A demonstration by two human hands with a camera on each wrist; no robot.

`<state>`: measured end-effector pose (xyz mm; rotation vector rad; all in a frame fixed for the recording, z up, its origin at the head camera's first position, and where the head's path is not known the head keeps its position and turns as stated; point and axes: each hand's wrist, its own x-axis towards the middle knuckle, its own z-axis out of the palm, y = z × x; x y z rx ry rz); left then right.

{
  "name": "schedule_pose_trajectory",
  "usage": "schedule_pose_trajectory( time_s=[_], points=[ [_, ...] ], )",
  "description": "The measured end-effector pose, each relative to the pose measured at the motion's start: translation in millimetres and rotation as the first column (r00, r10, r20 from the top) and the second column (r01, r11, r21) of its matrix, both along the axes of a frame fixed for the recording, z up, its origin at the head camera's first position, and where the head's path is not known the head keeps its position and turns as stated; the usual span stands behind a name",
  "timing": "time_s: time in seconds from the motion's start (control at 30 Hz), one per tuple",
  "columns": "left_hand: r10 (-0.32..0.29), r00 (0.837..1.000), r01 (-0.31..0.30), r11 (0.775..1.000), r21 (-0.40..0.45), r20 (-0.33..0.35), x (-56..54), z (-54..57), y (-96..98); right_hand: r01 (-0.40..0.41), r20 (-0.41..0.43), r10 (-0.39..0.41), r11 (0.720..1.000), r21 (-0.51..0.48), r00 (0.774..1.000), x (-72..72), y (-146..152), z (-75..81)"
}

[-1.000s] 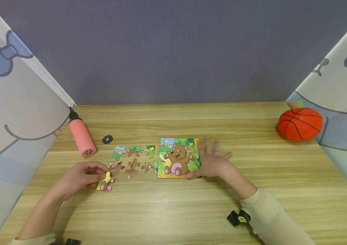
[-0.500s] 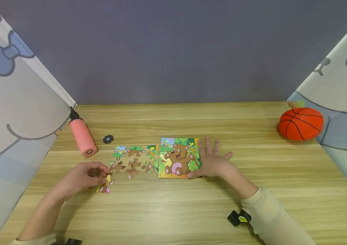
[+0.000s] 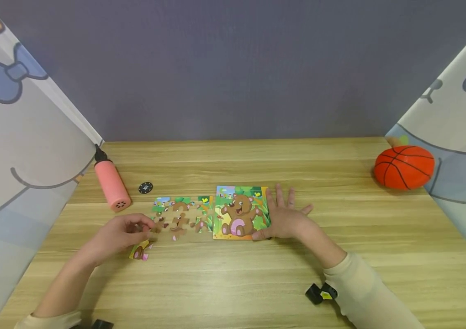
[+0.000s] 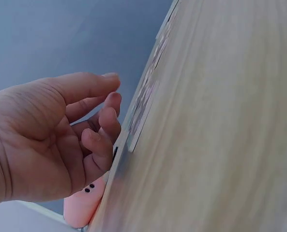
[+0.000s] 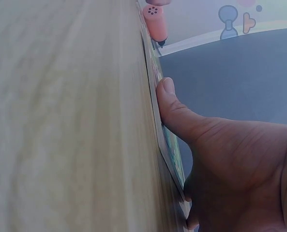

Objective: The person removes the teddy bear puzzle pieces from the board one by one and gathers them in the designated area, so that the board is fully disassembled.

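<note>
A finished bear puzzle board [image 3: 239,212] lies near the middle of the table. My right hand [image 3: 288,219] rests on its right edge with fingers spread; in the right wrist view the thumb [image 5: 168,99] presses along the board. Left of it lie several loose jigsaw pieces [image 3: 179,221] with parts of the same bear picture. My left hand [image 3: 119,235] hovers at their left side, fingers loosely curved, fingertips close to a brown bear-face piece [image 3: 160,223]. The left wrist view shows nothing between these fingers. Just below the hand lies a yellow-and-brown corner piece [image 3: 139,251].
A pink hand pump [image 3: 111,185] with a black nozzle lies at the left, a black round chip [image 3: 145,187] beside it. A red toy basketball [image 3: 404,167], somewhat flattened, sits at the far right. A grey wall panel [image 3: 233,68] stands behind the table.
My left hand has let go of the yellow-and-brown corner piece, which shifted slightly nearer to me, and moved a little right toward the bear-face piece. The right hand stays put.
</note>
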<state>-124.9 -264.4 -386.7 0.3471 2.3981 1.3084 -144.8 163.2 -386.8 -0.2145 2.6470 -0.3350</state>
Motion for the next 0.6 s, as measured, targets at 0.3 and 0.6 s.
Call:
schedule_pose_trajectory(
  time_s=[0.3, 0.6],
  points=[
    [-0.071, 0.997, 0.07, 0.997, 0.035, 0.033, -5.3, -1.3, 22.6, -0.004, -0.006, 0.004, 1.0, 0.006, 1.0, 0.4, 0, -0.3],
    [-0.137, 0.991, 0.137, 0.99, 0.027, 0.009, -14.2, -5.9, 52.1, 0.005, -0.005, -0.005, 1.0, -0.001, 1.0, 1.7, -1, -0.7]
  ],
)
